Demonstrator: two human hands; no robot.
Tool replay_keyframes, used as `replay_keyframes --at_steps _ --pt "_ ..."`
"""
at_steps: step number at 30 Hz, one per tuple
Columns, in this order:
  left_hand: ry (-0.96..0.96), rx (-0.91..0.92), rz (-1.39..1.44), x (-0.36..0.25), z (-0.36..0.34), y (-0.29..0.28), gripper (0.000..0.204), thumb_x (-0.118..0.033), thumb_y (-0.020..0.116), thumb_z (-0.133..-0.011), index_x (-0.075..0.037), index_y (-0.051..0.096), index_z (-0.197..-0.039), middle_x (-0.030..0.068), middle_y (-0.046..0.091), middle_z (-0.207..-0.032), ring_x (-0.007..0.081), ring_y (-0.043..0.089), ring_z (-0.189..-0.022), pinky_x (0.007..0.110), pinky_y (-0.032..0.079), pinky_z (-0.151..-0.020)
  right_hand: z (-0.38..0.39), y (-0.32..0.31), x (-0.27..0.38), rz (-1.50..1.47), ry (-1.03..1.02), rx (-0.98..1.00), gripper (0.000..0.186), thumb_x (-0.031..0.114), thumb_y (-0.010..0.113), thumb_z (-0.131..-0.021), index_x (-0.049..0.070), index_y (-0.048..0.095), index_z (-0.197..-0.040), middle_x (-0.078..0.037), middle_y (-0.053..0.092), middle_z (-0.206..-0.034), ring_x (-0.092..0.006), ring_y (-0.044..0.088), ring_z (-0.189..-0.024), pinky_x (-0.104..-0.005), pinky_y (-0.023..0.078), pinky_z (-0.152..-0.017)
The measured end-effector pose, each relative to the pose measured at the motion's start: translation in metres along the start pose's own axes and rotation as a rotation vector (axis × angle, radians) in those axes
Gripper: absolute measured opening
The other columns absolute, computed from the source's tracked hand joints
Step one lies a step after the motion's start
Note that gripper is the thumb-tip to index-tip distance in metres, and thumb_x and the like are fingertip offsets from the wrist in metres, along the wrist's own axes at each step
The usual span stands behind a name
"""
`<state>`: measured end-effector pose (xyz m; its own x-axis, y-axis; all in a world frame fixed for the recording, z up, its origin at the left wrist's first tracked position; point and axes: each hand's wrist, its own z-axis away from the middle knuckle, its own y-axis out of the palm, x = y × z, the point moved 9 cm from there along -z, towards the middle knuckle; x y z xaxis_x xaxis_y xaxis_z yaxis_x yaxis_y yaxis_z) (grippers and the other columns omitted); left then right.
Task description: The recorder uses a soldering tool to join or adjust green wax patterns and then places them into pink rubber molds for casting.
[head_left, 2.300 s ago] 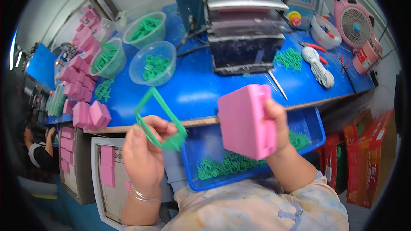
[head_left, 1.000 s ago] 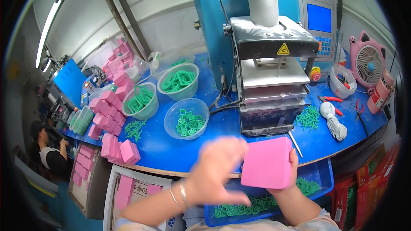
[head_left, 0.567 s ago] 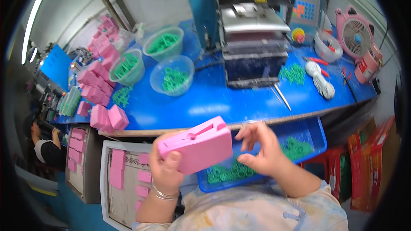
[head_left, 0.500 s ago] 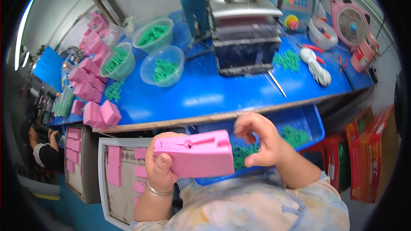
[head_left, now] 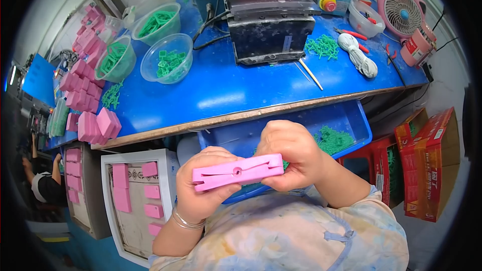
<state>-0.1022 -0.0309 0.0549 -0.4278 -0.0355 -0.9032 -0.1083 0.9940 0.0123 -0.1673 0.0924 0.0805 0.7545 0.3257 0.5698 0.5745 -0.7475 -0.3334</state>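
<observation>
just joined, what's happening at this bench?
A person seated at a blue workbench holds a flat pink plastic case edge-on in both hands: the left hand grips its left end, the right hand pinches the right end. Below the hands is a blue tray with green plastic parts. On the bench are bowls of green parts, stacked pink cases and a press machine.

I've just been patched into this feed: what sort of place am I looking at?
Most likely a small factory assembly bench. A grey benchtop press machine stands on the blue worktable, clear bowls of small green plastic parts sit beside it, and both hands hold a flat pink plastic case.
</observation>
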Motion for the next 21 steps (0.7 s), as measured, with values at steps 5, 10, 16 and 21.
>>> replay_keyframes --at_steps 5,10,16,21 --pt "-0.108 0.133 0.244 0.007 -0.003 0.009 0.038 -0.022 0.074 -0.071 0.003 0.061 -0.095 0.0154 0.063 -0.091 0.0242 0.059 -0.084 0.033 0.046 -0.074 0.001 0.007 -0.003 -0.314 0.044 0.171 0.040 0.037 0.079 -0.061 0.005 0.055 -0.064 -0.007 0.048 -0.056 -0.0235 0.047 -0.047 -0.0327 0.034 -0.043" --pt "0.053 0.038 -0.105 -0.005 -0.008 0.001 0.043 -0.031 0.075 -0.070 0.003 0.063 -0.093 0.0117 0.061 -0.085 0.0210 0.055 -0.073 0.031 0.044 -0.066 0.006 0.003 -0.010 -0.170 0.049 0.090 0.039 0.035 0.078 -0.062 0.005 0.053 -0.062 -0.007 0.047 -0.055 -0.0237 0.047 -0.046 -0.0324 0.034 -0.043" --pt "0.175 -0.050 -0.419 -0.011 -0.005 -0.003 0.041 -0.031 0.076 -0.069 0.002 0.063 -0.091 0.0082 0.061 -0.084 0.0205 0.055 -0.072 0.031 0.043 -0.064 0.009 -0.006 -0.016 0.155 0.126 0.025 0.034 0.031 0.077 -0.064 0.005 0.055 -0.065 -0.008 0.053 -0.059 -0.0247 0.052 -0.052 -0.0325 0.039 -0.048" --pt "0.090 -0.036 -0.035 0.004 -0.008 -0.005 0.048 -0.034 0.079 -0.064 0.002 0.064 -0.092 0.0084 0.062 -0.086 0.0204 0.055 -0.076 0.031 0.043 -0.067 0.012 0.012 -0.027 -0.350 0.226 0.127 0.033 0.021 0.077 -0.066 0.001 0.063 -0.089 -0.012 0.064 -0.083 -0.0255 0.062 -0.073 -0.0319 0.047 -0.064"
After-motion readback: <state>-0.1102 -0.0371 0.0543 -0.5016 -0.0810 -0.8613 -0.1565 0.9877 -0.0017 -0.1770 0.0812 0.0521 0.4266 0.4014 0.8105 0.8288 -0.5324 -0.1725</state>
